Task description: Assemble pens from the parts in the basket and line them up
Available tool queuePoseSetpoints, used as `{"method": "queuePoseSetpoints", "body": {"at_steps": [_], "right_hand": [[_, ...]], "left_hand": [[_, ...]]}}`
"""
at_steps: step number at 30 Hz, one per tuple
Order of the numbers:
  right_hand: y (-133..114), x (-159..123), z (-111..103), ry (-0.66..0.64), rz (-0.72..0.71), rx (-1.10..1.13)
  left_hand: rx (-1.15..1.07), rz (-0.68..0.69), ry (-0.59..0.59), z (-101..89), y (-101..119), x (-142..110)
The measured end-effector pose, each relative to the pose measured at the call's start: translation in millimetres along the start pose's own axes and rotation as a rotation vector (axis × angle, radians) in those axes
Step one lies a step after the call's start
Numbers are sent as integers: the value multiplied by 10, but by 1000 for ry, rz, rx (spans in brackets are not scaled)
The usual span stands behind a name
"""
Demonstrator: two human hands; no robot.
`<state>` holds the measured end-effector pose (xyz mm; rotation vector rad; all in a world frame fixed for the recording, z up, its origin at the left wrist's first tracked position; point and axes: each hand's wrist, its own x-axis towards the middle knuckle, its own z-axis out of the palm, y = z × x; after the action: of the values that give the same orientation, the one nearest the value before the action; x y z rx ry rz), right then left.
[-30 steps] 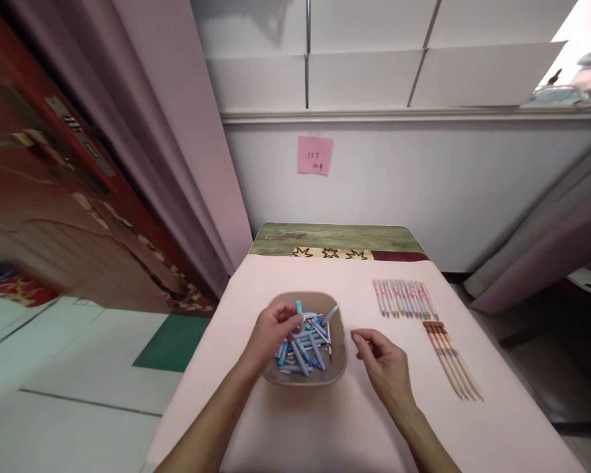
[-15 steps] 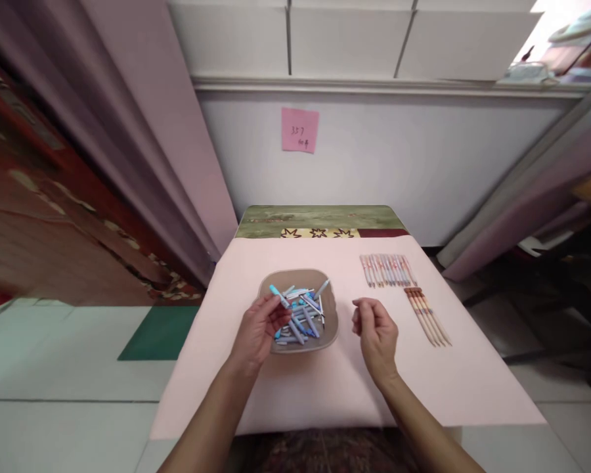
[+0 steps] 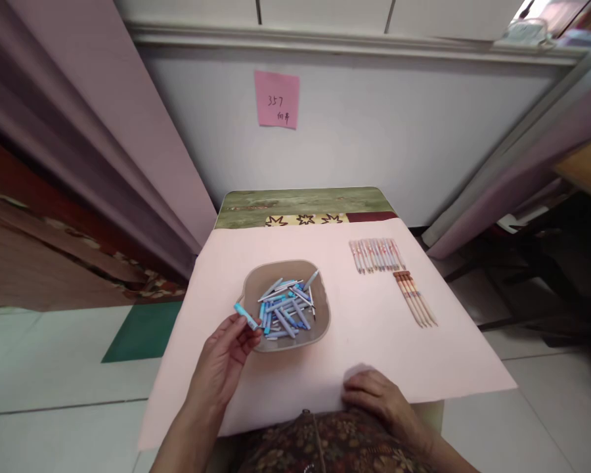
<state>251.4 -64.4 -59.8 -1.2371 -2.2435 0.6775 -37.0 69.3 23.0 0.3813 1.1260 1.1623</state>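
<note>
My left hand (image 3: 229, 355) is closed, thumb and fingers pinching a short light-blue pen barrel (image 3: 246, 316) with a brighter blue end. It is at the near left corner of a grey-brown plastic box (image 3: 320, 328), the barrel tilted over the rim. Loose blue and lilac pen barrels (image 3: 284, 320) and thin white refills (image 3: 311, 299) lie jumbled inside the box. Palm down at the table's near edge rests my right hand (image 3: 377, 397), its fingers loosely bent and nothing seen in them. It is right of the box and apart from it.
A row of slim pens (image 3: 377, 255) lies at the right of the pink-covered table (image 3: 345, 355). Several brown-topped pens (image 3: 415, 301) lie just nearer. A pink note (image 3: 276, 98) is stuck to the wall behind. A purple curtain (image 3: 88, 118) hangs at left.
My left hand has drawn the light-blue pen barrel leftward from above the box to its near left corner. My right hand has dropped from beside the box to the table's near edge. The view has tilted down.
</note>
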Motion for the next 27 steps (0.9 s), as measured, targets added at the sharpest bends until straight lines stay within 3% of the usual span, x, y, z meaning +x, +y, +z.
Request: {"method": "queuePoseSetpoints", "body": {"at_steps": [5,10,12,17,20,23,27], "right_hand": [[-9,146,-150,-282,-228,-14],[13,436,-91,-386,-381,-58],[14,570,62,-367,-425,-104],[-52,886,537,-128,-382,-213],[-121,942,653,-60,-411,-241],[-170,859,570,14,-443,-230],[-173,853,196,156,-264,-216]], "left_hand": [[4,23,19,-40,7,-59],[-6,36,43,-50,-24,-94],[-19,45,49,-48,-23,-104],[-27,58,47,-24,-3,-119],[-16,61,35,-26,23,-108],[-15,88,52,-83,76,-67],[-53,153,139,-217,154,4]]}}
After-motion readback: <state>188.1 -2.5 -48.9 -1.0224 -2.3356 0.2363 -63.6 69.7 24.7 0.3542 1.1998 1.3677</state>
